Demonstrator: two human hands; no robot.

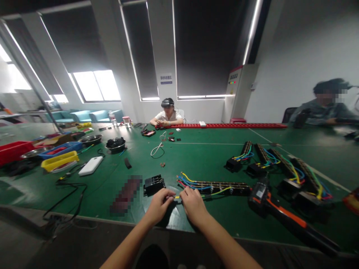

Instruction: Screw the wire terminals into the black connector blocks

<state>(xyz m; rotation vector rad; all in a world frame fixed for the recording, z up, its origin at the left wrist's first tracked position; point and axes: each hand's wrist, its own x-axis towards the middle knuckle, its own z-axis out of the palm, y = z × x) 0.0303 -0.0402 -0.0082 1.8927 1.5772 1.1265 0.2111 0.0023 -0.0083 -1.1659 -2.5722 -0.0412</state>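
Note:
Between my two hands runs a thin yellow-green wire [177, 197]. My left hand [162, 203] pinches its left end, and my right hand [193, 203] is closed round it a little to the right. The wire leads on rightward to a long black terminal strip [221, 187] with brass parts. Blue, red and yellow wires with ring ends fan out from the strip's left end, just beyond my right hand. A black block [154, 184] with metal contacts rests on the green table just beyond my left hand.
A black and orange power tool [280, 213] lies at the right, near several wired strips. Left are a blurred dark red object, a white power bank [91, 166], cables, a yellow tray [60, 161] and a metal bowl [115, 148]. People sit across the table and at the far right.

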